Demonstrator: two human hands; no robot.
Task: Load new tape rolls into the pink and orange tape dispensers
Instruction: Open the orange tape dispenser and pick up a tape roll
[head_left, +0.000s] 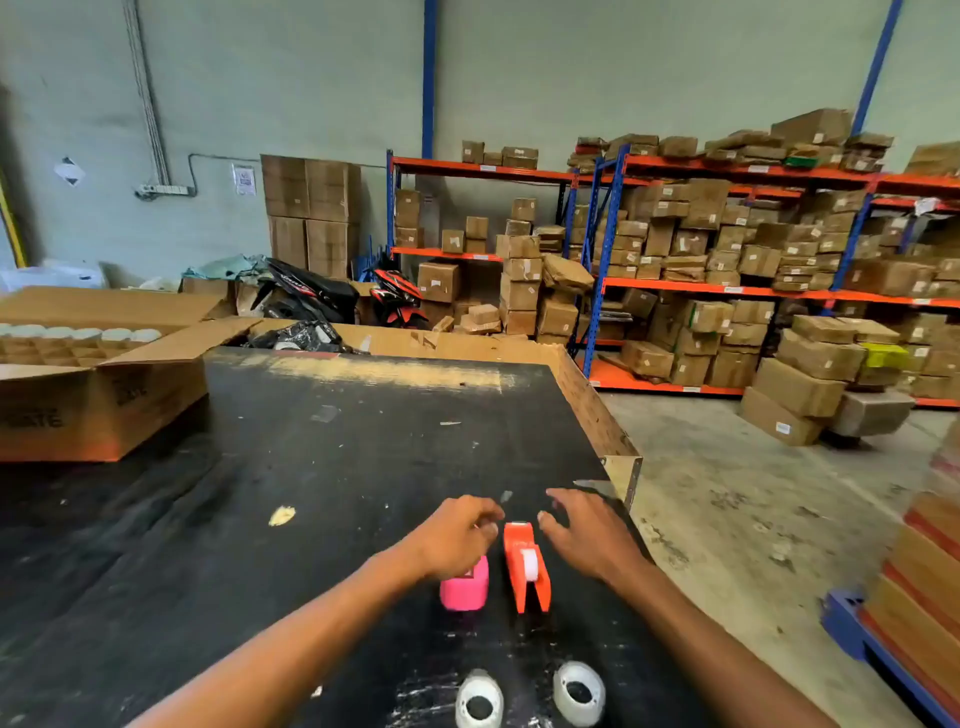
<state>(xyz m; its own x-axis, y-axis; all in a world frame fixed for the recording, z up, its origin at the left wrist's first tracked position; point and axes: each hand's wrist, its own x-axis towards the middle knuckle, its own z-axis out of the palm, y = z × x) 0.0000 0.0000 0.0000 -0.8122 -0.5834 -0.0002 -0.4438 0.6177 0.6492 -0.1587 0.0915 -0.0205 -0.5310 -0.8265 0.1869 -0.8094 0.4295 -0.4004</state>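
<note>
An orange tape dispenser (527, 564) stands on the black table (311, 467) with a white roll showing in its slot. Just left of it stands a pink tape dispenser (466, 587), its far end hidden under my left hand (457, 535). That hand hovers over the pink dispenser with fingers curled, and its tips reach toward the top of the orange one. My right hand (589, 530) is spread beside the orange dispenser on the right, holding nothing. Two white tape rolls (479, 699) (579, 693) lie at the near edge of the table.
An open cardboard box (104, 395) with several white rolls sits at the table's left. The table's right edge has a metal corner bracket (621, 475), with concrete floor beyond. Shelves of cardboard boxes (727, 270) fill the back right. Stacked goods on a blue pallet (883, 649) stand at right.
</note>
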